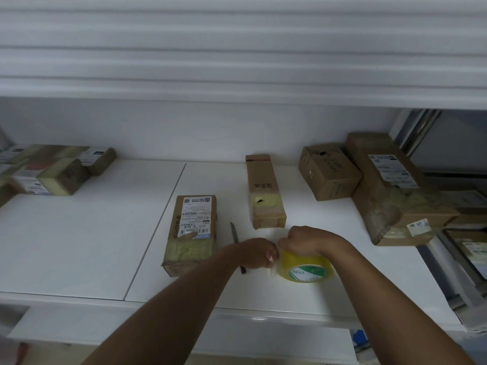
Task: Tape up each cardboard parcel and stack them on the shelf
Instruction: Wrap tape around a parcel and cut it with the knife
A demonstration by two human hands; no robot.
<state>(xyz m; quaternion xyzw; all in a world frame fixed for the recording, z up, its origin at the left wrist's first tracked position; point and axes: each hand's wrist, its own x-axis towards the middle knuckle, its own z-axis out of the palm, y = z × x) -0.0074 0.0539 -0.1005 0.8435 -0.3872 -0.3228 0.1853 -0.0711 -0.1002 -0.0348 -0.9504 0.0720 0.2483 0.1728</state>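
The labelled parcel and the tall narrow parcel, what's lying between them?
In the head view, a utility knife lies on the white shelf between the labelled parcel and the narrow parcel.

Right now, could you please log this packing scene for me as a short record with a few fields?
surface: white shelf
left hand: pinches the loose tape end
right hand: grips the tape roll from above
knife: lies between the labelled parcel and the hands
nearest parcels: labelled parcel and narrow parcel, apart
other parcels: stack at left, pile at right
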